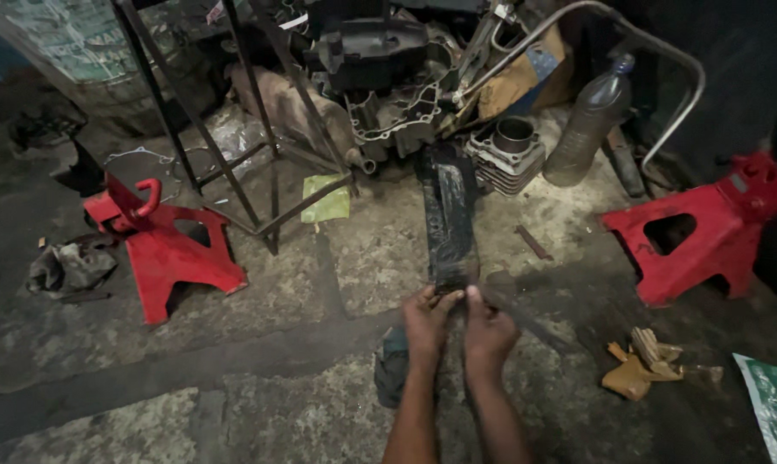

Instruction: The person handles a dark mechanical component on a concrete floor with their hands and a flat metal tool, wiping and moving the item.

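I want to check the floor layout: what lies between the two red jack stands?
In the head view, a long black strip lies between the left red jack stand and the right one; both hands grip its near end.

Two red jack stands [169, 249] [706, 232] sit well apart on the stained floor [148, 378]; a plastic bottle [588, 125] stands beside a finned engine cylinder [506, 155]; a crumpled rag [70, 268] lies left.

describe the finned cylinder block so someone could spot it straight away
Start at the dark engine casing at the top. The finned cylinder block sits just right of it, beside a plastic bottle. Only it has stacked cooling fins and a round bore.
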